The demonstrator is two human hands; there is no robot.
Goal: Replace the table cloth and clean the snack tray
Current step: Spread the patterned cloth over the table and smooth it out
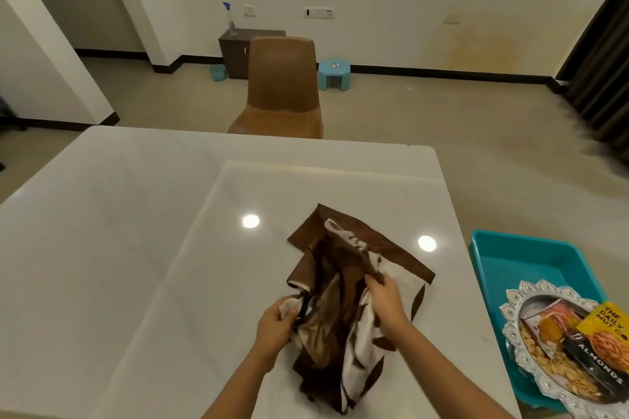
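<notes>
A brown and white table cloth [343, 286] lies bunched on the glossy white table [136, 214], near the front edge. My left hand [277, 323] grips a white fold at its left side. My right hand [386, 298] pinches a fold near the middle of the cloth. The far part of the cloth lies flat on the table top; the near part is crumpled and lifted between my hands. An ornate silver snack tray [517, 309] sits at the right, holding snack packets, a yellow and black almonds box [602, 343] and loose nuts.
The snack tray rests in a teal plastic bin [510, 258] beside the table's right edge. A brown chair [280, 88] stands at the table's far side. Behind it are a dark cabinet with a spray bottle [229, 19], a blue stool [334, 73] and dark curtains at right.
</notes>
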